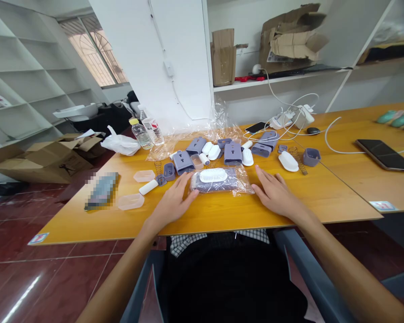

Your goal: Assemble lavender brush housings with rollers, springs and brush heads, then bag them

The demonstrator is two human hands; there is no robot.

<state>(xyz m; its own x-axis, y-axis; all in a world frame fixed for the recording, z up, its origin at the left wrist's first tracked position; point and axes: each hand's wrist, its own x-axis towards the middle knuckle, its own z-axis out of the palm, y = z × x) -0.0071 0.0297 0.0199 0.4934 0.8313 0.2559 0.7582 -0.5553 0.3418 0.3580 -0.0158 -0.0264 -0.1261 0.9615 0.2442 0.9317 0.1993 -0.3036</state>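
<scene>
My left hand [174,202] lies flat on the yellow wooden table [87,222], its fingertips at the left end of a clear plastic bag [218,184]. My right hand [272,194] rests at the bag's right end, holding nothing. Inside the bag are a white oval part [213,175] and a grey-lilac piece. Beyond it lie several grey-lilac plastic housings [233,153] and white oval covers [288,161]. Near my left hand are a white cylinder [148,186] and a clear plastic lid [130,201].
A pixelated dark object [102,190] lies at the table's left. Behind the parts stand plastic bottles [140,133] and a white bag [120,143]. A phone [385,154] and tangled white cables [289,125] occupy the right. A cardboard box [43,161] sits on the floor.
</scene>
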